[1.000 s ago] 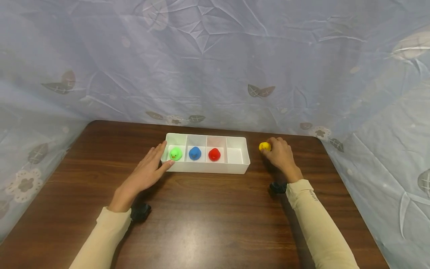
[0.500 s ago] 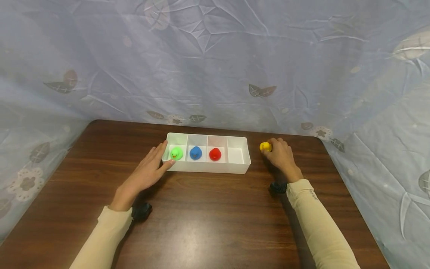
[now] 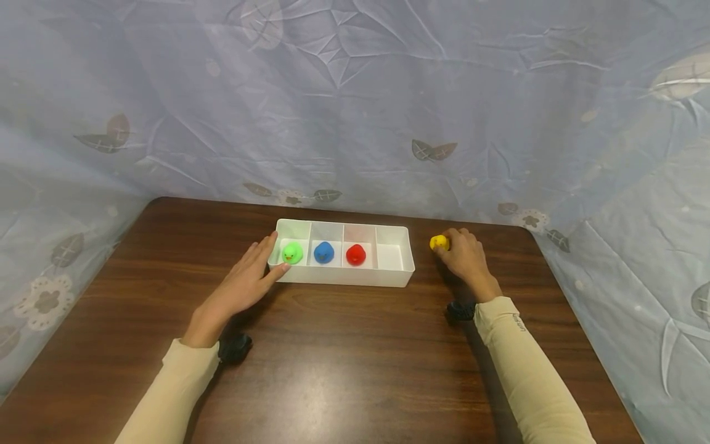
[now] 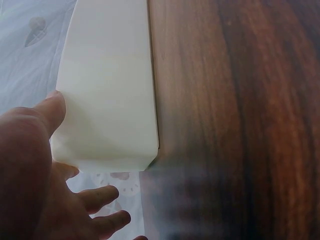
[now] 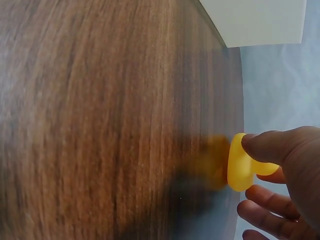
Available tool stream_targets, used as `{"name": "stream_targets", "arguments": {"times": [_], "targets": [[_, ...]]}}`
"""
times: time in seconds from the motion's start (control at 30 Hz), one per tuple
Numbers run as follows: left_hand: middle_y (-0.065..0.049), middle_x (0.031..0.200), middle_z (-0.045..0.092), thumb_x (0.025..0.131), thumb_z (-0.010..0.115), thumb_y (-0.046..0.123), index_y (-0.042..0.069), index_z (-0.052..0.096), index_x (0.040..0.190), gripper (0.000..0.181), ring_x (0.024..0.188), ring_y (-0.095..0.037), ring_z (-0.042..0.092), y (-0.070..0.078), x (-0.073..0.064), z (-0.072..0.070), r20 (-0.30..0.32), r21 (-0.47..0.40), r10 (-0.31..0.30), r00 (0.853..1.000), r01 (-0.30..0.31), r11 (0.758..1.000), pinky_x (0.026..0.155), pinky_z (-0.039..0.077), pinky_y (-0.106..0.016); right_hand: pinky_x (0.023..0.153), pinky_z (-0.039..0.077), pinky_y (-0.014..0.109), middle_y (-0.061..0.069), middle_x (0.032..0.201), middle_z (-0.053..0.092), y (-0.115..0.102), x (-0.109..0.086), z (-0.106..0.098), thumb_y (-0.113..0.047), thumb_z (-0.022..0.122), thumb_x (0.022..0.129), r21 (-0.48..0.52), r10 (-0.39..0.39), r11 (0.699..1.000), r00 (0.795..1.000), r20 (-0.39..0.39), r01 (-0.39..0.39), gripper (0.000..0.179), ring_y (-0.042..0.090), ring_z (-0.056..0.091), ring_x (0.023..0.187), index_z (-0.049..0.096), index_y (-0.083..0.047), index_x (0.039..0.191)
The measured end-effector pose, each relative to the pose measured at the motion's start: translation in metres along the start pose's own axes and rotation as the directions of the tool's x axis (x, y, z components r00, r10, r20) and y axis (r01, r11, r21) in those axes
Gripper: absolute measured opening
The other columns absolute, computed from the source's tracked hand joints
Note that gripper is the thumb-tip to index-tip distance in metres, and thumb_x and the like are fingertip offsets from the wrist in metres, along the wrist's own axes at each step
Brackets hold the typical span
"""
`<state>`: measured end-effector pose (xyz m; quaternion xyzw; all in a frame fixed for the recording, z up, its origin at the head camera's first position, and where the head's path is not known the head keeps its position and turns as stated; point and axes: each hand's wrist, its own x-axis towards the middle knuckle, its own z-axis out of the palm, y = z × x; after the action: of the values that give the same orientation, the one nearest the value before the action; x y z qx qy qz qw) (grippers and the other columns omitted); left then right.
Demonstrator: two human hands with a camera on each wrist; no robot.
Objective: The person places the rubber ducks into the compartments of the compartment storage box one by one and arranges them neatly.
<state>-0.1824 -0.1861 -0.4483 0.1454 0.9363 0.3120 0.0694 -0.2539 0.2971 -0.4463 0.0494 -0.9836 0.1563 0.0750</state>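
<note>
A long white tray [image 3: 344, 275] with dividers stands on the table. From left to right, its compartments hold a green rubber duck [image 3: 292, 253], a blue duck [image 3: 324, 252] and a red duck [image 3: 355, 254]; the rightmost compartment is bare. My left hand [image 3: 238, 290] rests at the tray's left end with fingers straight, the thumb at the front rim and the fingertips along the end wall. Right of the tray, my right hand [image 3: 466, 259] pinches a yellow rubber duck [image 3: 438, 242] between thumb and fingers. In the right wrist view the yellow duck [image 5: 239, 167] is close over the tabletop.
The dark wooden table [image 3: 344, 357] reaches back to a pale patterned curtain [image 3: 355, 111], which also hangs at both sides. A black wrist device [image 3: 235, 349] sits at the left wrist and another black device [image 3: 460, 310] at the right.
Hardly anything differs. The whole head view has shifted slightly; both hands keep their places, the right one still pinching the yellow duck.
</note>
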Motion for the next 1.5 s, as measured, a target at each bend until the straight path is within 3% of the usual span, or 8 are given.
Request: {"name": "stream_targets", "arguments": {"times": [0.6,0.83,1.1,1.5], "targets": [[-0.029,0.178,0.01,0.112,0.045,0.055,0.014,0.0,0.174,0.086,0.165,-0.053,0.007,0.001,0.0,0.0,-0.005,-0.009,0.003,1.0,-0.003,1.0,0.133,0.01,-0.069,0.088,0.053,0.061,0.028,0.114,0.066,-0.001,0.002,0.0,-0.032,0.072,0.1,0.007,0.01,1.0,0.999,0.037,-0.01,0.048,0.046,0.063,0.103,0.067,0.006,0.128],[-0.028,0.178,0.011,0.112,0.045,0.055,0.012,0.001,0.173,0.087,0.165,-0.052,0.009,0.001,0.0,0.0,-0.014,0.005,0.016,1.0,-0.016,1.0,0.134,0.01,-0.067,0.094,0.051,0.065,0.03,0.119,0.066,-0.005,0.0,-0.008,-0.03,0.072,0.1,0.012,-0.005,1.0,1.0,0.0,0.005,0.047,0.049,0.063,0.109,0.066,0.007,0.129],[-0.028,0.178,0.011,0.112,0.045,0.055,0.012,0.001,0.173,0.087,0.165,-0.053,0.008,0.003,-0.001,-0.001,-0.011,0.006,0.01,1.0,-0.01,1.0,0.133,0.011,-0.069,0.092,0.052,0.064,0.03,0.118,0.068,-0.013,-0.001,-0.019,-0.026,0.075,0.099,0.021,-0.049,0.999,0.997,-0.063,0.05,0.044,0.049,0.066,0.107,0.069,0.006,0.127],[-0.028,0.178,0.01,0.113,0.045,0.054,0.011,0.0,0.173,0.086,0.166,-0.051,0.007,0.003,0.0,-0.001,0.0,0.001,0.01,1.0,-0.01,1.0,0.134,0.009,-0.067,0.095,0.051,0.064,0.028,0.121,0.07,-0.033,-0.001,-0.033,-0.027,0.077,0.098,0.035,-0.101,0.994,0.991,-0.089,0.105,0.043,0.049,0.066,0.111,0.071,0.005,0.125]]}}
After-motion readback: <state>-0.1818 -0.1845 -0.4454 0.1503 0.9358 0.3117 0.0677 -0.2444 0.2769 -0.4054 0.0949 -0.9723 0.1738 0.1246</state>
